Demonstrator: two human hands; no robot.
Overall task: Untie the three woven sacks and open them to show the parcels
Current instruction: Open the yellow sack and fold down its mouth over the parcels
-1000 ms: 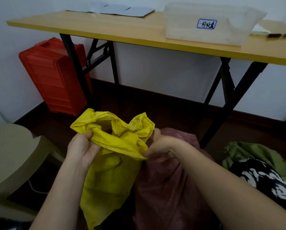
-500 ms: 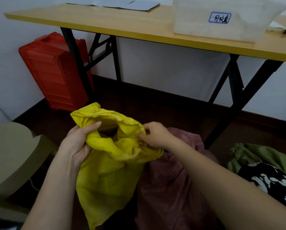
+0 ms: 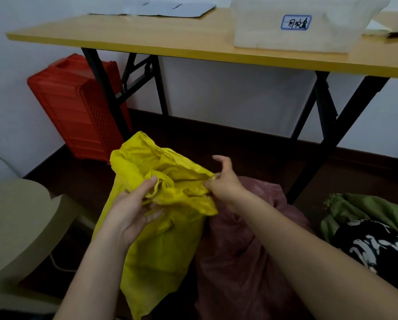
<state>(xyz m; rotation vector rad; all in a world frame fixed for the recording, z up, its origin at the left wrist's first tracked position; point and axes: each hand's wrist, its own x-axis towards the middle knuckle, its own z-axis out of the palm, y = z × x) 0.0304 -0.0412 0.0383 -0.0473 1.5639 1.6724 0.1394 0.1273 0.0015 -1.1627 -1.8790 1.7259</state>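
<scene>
1. Head view: the left hand [image 3: 130, 211] grips the crumpled mouth of the yellow sack [image 3: 161, 229], fingers closed on the fabric.
2. The right hand [image 3: 224, 181] pinches the sack's right rim, other fingers spread.
3. A reddish sack [image 3: 244, 262] stands beside it; a green sack [image 3: 366, 209] lies at right.

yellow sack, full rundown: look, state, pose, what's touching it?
The yellow sack is crinkled woven-looking fabric, standing upright on the floor with its top bunched and folded over. No tie is visible, nor any contents. The left hand grips the crumpled mouth from the near side; the right hand pinches the mouth's right edge, other fingers spread. Its right side lies against the dull red sack.
</scene>
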